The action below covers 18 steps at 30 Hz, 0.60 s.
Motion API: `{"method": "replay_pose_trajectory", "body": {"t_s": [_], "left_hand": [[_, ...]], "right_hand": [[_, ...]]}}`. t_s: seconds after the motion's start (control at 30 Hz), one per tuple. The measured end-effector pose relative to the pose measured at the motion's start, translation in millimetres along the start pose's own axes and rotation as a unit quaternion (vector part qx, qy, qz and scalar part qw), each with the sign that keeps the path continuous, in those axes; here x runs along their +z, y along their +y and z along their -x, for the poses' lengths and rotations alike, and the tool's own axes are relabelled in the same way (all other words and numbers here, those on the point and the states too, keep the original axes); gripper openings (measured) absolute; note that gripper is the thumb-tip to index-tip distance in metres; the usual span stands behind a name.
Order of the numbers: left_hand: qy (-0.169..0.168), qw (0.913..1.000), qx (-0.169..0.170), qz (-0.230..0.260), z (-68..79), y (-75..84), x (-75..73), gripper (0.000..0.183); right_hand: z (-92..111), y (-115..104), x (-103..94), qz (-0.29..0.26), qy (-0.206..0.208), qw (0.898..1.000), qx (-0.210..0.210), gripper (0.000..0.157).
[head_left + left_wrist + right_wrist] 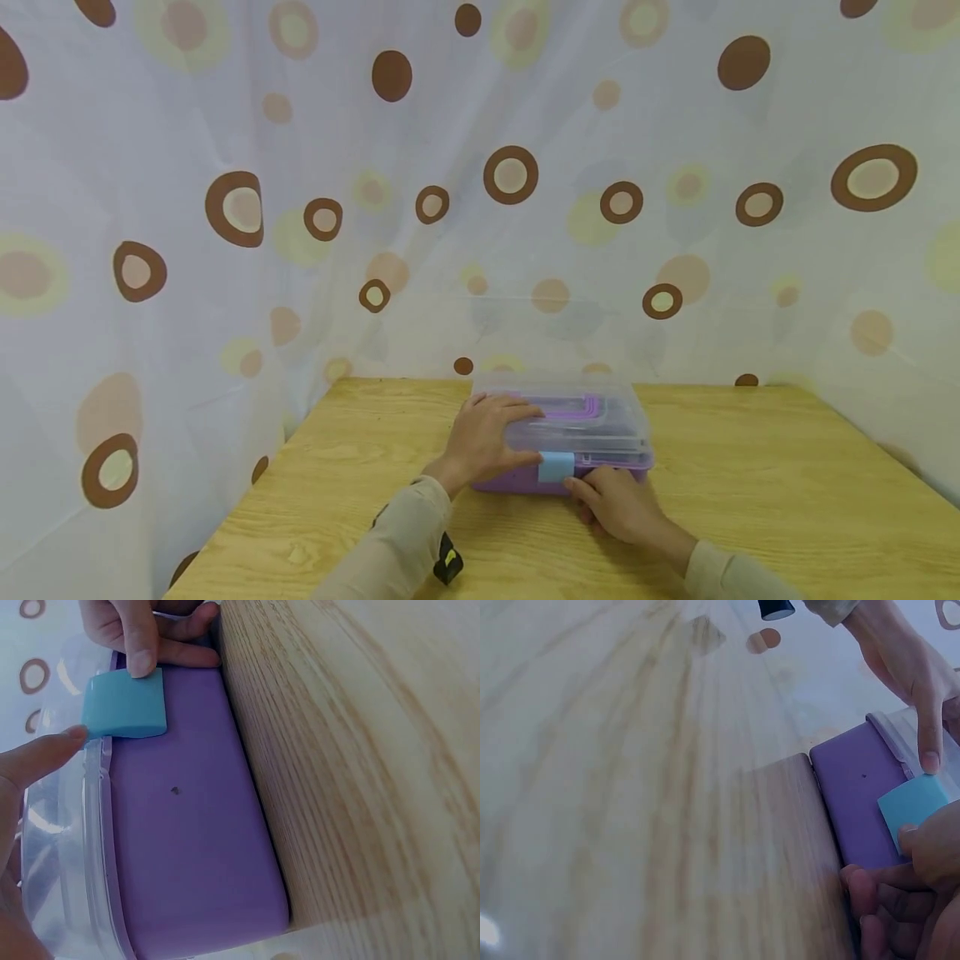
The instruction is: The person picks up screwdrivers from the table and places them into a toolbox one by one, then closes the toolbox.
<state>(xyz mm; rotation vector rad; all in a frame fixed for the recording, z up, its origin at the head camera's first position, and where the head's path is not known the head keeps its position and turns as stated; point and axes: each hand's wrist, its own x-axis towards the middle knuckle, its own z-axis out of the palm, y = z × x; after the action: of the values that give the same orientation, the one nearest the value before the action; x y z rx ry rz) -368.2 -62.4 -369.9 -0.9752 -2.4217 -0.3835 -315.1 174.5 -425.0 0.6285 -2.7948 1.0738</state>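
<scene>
A purple plastic storage box [517,481] with a clear lid [622,429] sits on the wooden table. A light blue latch [557,467] lies across the lid's front edge. My left hand [483,437] rests on the left part of the lid with its fingers spread, and its thumb touches the latch's upper edge. The right hand [618,504] is at the box front, its thumb on the side of the latch [124,703] and its other fingers curled low against the purple wall. The inside of the box is hard to make out through the lid.
The wooden table [750,467] extends on both sides of the box. Behind it and at the sides hangs a white curtain [555,108] with brown and yellow circles. A purple handle [585,408] shows on the lid. A black strap piece [448,560] hangs by the left sleeve.
</scene>
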Motion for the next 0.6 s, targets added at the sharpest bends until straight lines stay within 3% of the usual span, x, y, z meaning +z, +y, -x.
{"method": "replay_pose_trajectory", "body": {"t_s": [0.6], "left_hand": [[0.001, 0.9999, -0.001, -0.013, -0.8, -0.5, 2.1, 0.061]], "right_hand": [[-1.3, 0.7, -2.3, -0.026, -0.012, 1.000, 0.000, 0.047]]}}
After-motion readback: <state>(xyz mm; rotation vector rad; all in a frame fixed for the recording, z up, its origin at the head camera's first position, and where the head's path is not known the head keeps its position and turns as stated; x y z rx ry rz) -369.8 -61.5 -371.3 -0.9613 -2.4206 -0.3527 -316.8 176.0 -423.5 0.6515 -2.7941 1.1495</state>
